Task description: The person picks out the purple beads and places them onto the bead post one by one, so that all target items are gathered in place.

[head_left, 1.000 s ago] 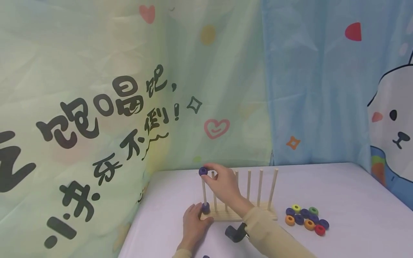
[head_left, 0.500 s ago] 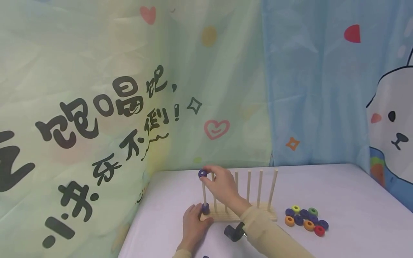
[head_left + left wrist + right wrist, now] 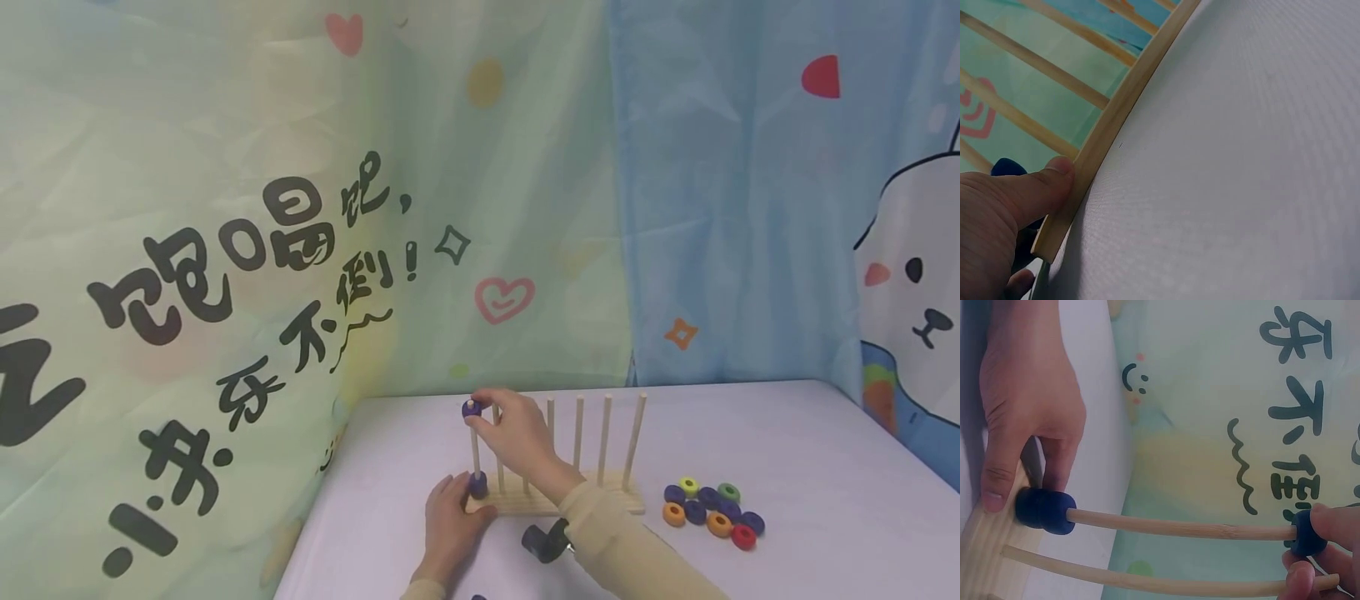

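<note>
A wooden peg stand has a row of upright pegs on a flat base. My left hand grips the base's left end; its thumb lies on the edge in the left wrist view. Two dark blue beads sit stacked at the foot of the leftmost peg. With thumb and fingers, my right hand pinches another dark blue bead at the top of that peg. The peg's tip shows through its hole. In the right wrist view this bead surrounds the peg's end.
Several loose beads lie right of the stand, among them a yellow bead, a green bead and a red bead. A dark bent object lies before the stand, partly behind the right sleeve. Printed curtains hang behind the white table.
My right hand has come down slightly with the blue bead, from above the leftmost peg's tip to around it. The left hand stays on the base.
</note>
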A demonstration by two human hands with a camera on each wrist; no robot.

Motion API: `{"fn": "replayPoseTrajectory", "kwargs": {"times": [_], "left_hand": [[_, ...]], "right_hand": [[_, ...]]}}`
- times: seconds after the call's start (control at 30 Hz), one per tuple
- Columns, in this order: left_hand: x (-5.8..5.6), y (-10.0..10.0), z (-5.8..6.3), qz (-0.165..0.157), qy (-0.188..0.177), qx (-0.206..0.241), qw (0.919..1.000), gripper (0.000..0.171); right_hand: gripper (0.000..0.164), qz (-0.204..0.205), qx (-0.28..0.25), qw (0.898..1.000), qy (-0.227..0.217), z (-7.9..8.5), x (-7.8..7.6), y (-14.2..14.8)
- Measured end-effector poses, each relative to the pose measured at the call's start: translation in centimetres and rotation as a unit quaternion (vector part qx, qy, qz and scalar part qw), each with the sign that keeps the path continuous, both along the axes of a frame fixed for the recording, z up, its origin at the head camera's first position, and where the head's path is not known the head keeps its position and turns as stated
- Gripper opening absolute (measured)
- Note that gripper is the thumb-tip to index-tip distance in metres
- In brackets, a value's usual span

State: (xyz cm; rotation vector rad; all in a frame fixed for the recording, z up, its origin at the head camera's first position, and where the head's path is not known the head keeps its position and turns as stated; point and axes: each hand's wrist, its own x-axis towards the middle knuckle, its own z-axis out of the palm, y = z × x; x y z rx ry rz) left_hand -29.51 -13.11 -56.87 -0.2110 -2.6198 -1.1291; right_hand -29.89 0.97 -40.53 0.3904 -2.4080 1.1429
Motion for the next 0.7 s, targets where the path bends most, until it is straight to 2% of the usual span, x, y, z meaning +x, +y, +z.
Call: {"fn": "replayPoseTrajectory", "kwargs": {"times": [0.17,0.43,0.7], "left_hand": [[-0.3,-0.2,0.1,0.003,0.004,-0.003,1.0,0.053],[-0.6,-0.1,0.2,0.004,-0.008,-0.003,1.0,0.06],[-0.3,0.1,-0.4,0.0,-0.014,0.004,0.9999,0.059]], "right_hand": [[0.032,0.004,0.002,1.0,0.01,-0.4,-0.2,-0.1],[0.035,0.033,-0.013,0.999,0.021,-0.4,-0.2,0.2],[0.029,0.054,-0.05,0.997,0.017,0.5,1.0,0.5]]}}
